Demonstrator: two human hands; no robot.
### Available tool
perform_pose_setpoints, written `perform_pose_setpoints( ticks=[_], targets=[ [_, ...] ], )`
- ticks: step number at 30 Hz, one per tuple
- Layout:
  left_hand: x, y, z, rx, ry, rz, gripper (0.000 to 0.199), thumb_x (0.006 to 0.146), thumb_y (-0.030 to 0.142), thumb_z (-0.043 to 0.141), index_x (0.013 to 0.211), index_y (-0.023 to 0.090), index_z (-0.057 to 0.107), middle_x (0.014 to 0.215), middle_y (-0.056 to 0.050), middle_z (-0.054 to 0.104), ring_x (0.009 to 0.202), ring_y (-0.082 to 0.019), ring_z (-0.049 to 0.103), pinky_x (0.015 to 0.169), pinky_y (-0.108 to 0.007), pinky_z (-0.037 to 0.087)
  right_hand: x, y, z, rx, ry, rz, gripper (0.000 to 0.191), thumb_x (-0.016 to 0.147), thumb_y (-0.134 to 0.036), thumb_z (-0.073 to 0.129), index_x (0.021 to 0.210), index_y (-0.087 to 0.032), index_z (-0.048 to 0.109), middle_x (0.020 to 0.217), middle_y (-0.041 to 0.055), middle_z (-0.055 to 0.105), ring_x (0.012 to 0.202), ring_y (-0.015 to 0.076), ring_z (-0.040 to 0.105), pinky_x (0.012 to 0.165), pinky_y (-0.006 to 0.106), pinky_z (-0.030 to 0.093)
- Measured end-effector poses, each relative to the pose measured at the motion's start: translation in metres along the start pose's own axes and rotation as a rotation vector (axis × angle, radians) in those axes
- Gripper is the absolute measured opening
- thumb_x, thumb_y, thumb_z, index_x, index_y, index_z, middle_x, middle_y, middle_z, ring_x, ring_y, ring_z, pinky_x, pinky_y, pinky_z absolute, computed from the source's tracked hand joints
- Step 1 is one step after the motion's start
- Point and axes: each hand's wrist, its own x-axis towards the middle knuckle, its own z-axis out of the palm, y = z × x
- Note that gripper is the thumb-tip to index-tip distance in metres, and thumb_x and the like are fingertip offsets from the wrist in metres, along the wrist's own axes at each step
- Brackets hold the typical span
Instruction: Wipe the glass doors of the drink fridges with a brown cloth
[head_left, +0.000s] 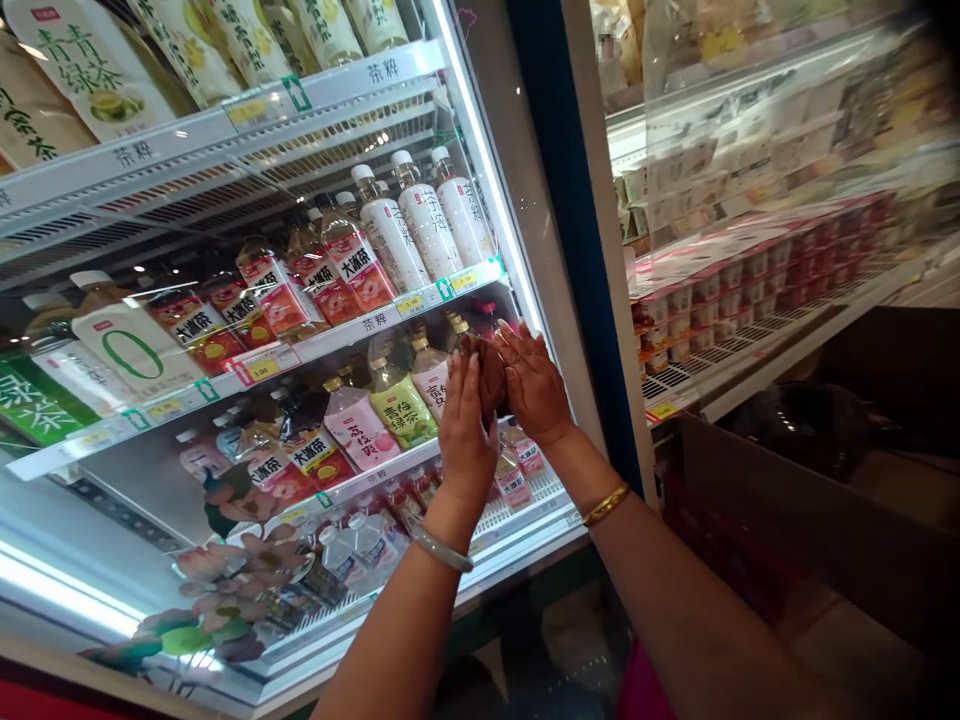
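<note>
You hold left hand (466, 430) and right hand (534, 390) side by side, slightly apart, fingers straight, at glass door (516, 130); contact can't be told. Bottles (364, 425) behind glass, left of left hand. Dark blue strip (577, 200) edges door, right of right hand. Gap widens between your forearms (637, 535).

Cannot fully see the pale-labelled bottle (430, 388) behind the left hand (466, 440), nor identify the dark shape (487, 375) between it and the right hand (535, 388). Cannot follow both forearms (409, 620) past the near edge, nor the tall bottles (90, 75) past the upper edge. Cannot read the blurred packs (750, 145) or small yellow tag (664, 410) at right.
</note>
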Motion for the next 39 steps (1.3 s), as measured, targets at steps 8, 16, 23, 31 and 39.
perform_pose_setpoints(
  ticks=[8, 16, 23, 31, 39],
  targets=[
    [0.002, 0.024, 0.039, -0.056, 0.008, 0.006, 0.076, 0.097, 0.005, 0.046, 0.164, 0.031, 0.019, 0.169, -0.007, 0.03, 0.158, -0.021, 0.025, 0.127, -0.047, 0.034, 0.0, 0.014, -0.013, -0.004, 0.158, 0.03, 0.053, 0.106, -0.032, 0.023, 0.148, -0.018, 0.052, 0.154, 0.0084, 0.053, 0.152, 0.0168, 0.037, 0.128, 0.044, 0.033],
    [0.03, 0.035, 0.052, -0.165, -0.062, 0.004, 0.088, 0.089, -0.003, 0.047, 0.163, 0.035, 0.019, 0.171, 0.0, 0.025, 0.158, -0.019, 0.021, 0.131, -0.042, 0.026, 0.0, 0.041, -0.029, -0.113, 0.191, 0.128, 0.055, 0.108, -0.038, 0.019, 0.148, -0.019, 0.051, 0.157, 0.0084, 0.049, 0.155, 0.0191, 0.031, 0.129, 0.05, 0.026],
    [0.04, 0.053, 0.082, -0.206, -0.099, 0.023, 0.061, 0.101, 0.015, 0.047, 0.159, 0.029, 0.034, 0.165, -0.006, 0.039, 0.155, -0.019, 0.032, 0.128, -0.042, 0.033, -0.006, 0.058, -0.039, -0.155, 0.322, 0.203, 0.054, 0.107, -0.038, 0.021, 0.147, -0.02, 0.053, 0.156, 0.0108, 0.05, 0.151, 0.0195, 0.038, 0.128, 0.05, 0.028],
    [0.051, 0.06, 0.091, -0.312, -0.155, -0.003, 0.064, 0.098, 0.011, 0.048, 0.158, 0.03, 0.035, 0.165, -0.005, 0.039, 0.156, -0.02, 0.031, 0.129, -0.045, 0.032, -0.003, 0.06, -0.051, -0.162, 0.433, 0.286, 0.057, 0.105, -0.045, 0.025, 0.141, -0.02, 0.06, 0.149, 0.0141, 0.053, 0.142, 0.0265, 0.046, 0.122, 0.053, 0.035],
    [0.068, 0.068, 0.119, -0.358, -0.293, 0.124, 0.061, 0.099, 0.013, 0.046, 0.158, 0.026, 0.036, 0.166, -0.007, 0.037, 0.157, -0.02, 0.027, 0.13, -0.045, 0.029, -0.009, 0.098, -0.059, -0.26, 0.521, 0.384, 0.055, 0.106, -0.043, 0.024, 0.137, -0.017, 0.06, 0.142, 0.0166, 0.057, 0.14, 0.0249, 0.048, 0.12, 0.054, 0.038]
  ],
)
